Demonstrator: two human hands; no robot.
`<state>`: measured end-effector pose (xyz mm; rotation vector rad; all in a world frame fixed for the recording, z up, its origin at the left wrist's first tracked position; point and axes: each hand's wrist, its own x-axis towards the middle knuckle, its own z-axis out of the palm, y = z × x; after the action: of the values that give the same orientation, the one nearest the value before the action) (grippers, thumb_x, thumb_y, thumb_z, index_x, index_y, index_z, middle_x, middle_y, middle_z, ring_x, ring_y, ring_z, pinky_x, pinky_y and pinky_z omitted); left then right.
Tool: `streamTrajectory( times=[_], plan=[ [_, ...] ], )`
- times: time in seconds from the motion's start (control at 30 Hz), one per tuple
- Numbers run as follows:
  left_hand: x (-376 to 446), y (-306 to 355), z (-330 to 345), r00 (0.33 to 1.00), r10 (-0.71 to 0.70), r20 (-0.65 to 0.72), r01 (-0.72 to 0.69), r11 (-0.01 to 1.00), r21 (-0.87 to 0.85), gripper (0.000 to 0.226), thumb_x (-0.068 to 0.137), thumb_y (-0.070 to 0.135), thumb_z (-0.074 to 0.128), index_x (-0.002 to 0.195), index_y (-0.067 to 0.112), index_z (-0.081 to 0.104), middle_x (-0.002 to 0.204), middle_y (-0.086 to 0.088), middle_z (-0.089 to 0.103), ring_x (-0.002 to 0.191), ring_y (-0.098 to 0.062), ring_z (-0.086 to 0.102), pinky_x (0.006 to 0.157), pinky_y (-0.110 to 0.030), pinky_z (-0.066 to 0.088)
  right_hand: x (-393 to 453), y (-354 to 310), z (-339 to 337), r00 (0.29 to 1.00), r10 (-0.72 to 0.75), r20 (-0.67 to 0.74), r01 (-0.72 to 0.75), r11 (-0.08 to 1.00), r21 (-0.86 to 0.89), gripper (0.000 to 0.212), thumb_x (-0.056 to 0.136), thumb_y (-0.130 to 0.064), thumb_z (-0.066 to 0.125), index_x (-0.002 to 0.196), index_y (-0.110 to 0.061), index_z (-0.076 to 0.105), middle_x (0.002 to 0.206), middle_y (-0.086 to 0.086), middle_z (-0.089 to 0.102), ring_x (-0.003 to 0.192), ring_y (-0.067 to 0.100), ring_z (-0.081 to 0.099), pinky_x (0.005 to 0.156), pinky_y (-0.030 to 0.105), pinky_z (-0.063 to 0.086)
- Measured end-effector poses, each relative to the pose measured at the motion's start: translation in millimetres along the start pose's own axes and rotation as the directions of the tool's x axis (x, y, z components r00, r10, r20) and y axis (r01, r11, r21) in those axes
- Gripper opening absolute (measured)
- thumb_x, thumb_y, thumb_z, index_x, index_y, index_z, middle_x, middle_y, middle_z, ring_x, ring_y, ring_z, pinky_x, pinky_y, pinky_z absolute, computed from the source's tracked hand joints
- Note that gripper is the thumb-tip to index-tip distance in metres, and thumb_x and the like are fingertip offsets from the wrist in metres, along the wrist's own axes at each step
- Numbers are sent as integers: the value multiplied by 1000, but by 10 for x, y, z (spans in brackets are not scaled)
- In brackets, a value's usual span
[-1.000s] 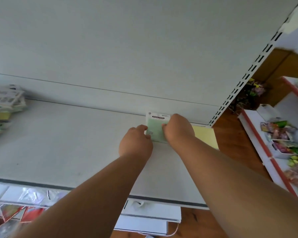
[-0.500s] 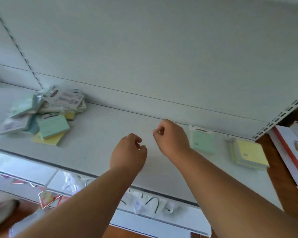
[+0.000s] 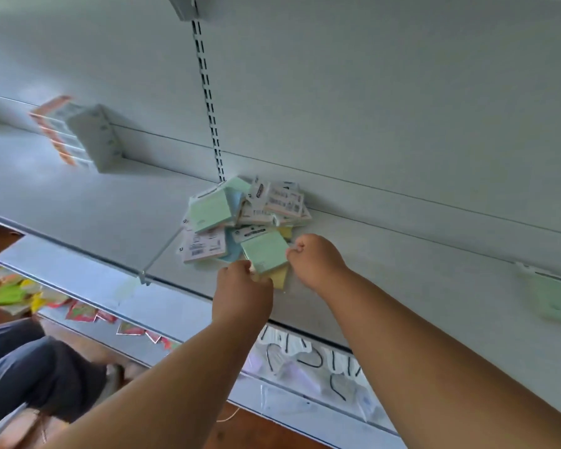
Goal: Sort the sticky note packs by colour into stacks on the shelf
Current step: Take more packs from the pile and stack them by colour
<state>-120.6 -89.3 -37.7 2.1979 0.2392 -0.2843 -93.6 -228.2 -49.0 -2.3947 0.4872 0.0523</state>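
A loose pile of sticky note packs (image 3: 240,215) lies against the back wall of the white shelf (image 3: 78,202): green, blue, yellow and several face-down with white barcode labels. On its near side a green pack (image 3: 265,254) rests on a yellow pack (image 3: 280,277). My left hand (image 3: 243,293) is curled at the green pack's near-left corner. My right hand (image 3: 314,260) pinches its right edge. Far right on the shelf lies another green pack (image 3: 554,303), blurred and apart from the pile.
A stack of white boxes with orange edges (image 3: 78,137) stands at the shelf's left. A slotted upright rail (image 3: 208,92) runs up the back wall. A lower shelf holds coloured packets (image 3: 10,293). A person's dark-trousered leg (image 3: 30,367) is at lower left.
Both hands left the green pack set down at the right and moved left to the mixed pile. They now close on a green pack there. The view swung left.
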Motion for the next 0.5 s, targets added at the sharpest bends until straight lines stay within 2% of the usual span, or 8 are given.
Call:
streamTrajectory(
  times=[0.03, 0.07, 0.13, 0.2, 0.27, 0.3, 0.4, 0.5],
  plan=[
    [34, 19, -14, 999, -13, 31, 14, 998, -57, 17, 82, 20, 54, 95, 27, 61, 100, 1, 61, 99, -31, 63, 89, -43, 53, 24, -22, 28, 1000, 27, -3, -27, 999, 22, 35, 88, -34, 56, 62, -21, 38, 64, -2, 38, 72, 26, 45, 52, 28, 28],
    [55, 43, -17, 998, -24, 60, 31, 992, -124, 17, 81, 22, 55, 96, 25, 62, 95, 2, 64, 95, -32, 66, 87, -46, 54, 22, -38, 35, 999, 51, -10, -51, 998, 32, 31, 87, -35, 58, 65, -18, 46, 63, 0, 44, 70, 28, 49, 51, 27, 29],
    [83, 72, -5, 993, -69, 96, 90, 968, -236, 41, 81, 28, 58, 121, 18, 61, 96, -5, 69, 93, -34, 67, 89, -47, 55, -42, -44, -6, 996, 78, -40, -76, 997, 33, 25, 85, -36, 62, 71, -15, 57, 63, -1, 51, 67, 27, 54, 50, 26, 32],
    [80, 98, 34, 992, -51, 118, 85, 949, -302, 36, 85, 27, 61, 120, 17, 62, 85, -5, 68, 78, -29, 64, 81, -40, 56, -125, 22, -94, 990, 107, -87, -93, 985, 147, 13, 82, -32, 67, 82, -19, 64, 73, -2, 64, 72, 23, 62, 58, 28, 46],
    [23, 143, 120, 991, 36, 130, 6, 950, -312, 30, 88, 25, 63, 117, 25, 60, 87, 2, 66, 72, -22, 62, 70, -34, 52, -255, 127, -249, 977, 170, -128, -121, 938, 324, 16, 78, -26, 73, 89, -22, 62, 87, -2, 69, 80, 19, 66, 72, 33, 53],
    [-18, 170, 191, 986, 84, 141, -37, 951, -306, 33, 88, 25, 64, 119, 31, 57, 93, 5, 65, 73, -20, 64, 68, -33, 53, -340, 193, -341, 971, 190, -143, -127, 922, 365, 20, 77, -25, 75, 89, -21, 60, 88, -2, 68, 80, 18, 66, 74, 35, 53],
    [-191, 341, 479, 954, 219, 206, -156, 946, -284, 39, 89, 20, 62, 115, 46, 48, 97, 8, 62, 67, -15, 64, 57, -26, 49, -577, 493, -662, 956, 227, -185, -164, 938, 306, 21, 75, -30, 74, 85, -20, 58, 80, -5, 65, 73, 16, 62, 67, 35, 50],
    [-406, 605, 808, 905, 337, 260, -287, 934, -214, 39, 89, 20, 63, 116, 45, 50, 88, 10, 62, 66, -8, 60, 52, -22, 43, -779, 899, -1066, 917, 305, -257, -218, 923, 316, 20, 82, -37, 67, 83, -19, 60, 80, -3, 65, 73, 18, 61, 65, 33, 48]
  ],
)
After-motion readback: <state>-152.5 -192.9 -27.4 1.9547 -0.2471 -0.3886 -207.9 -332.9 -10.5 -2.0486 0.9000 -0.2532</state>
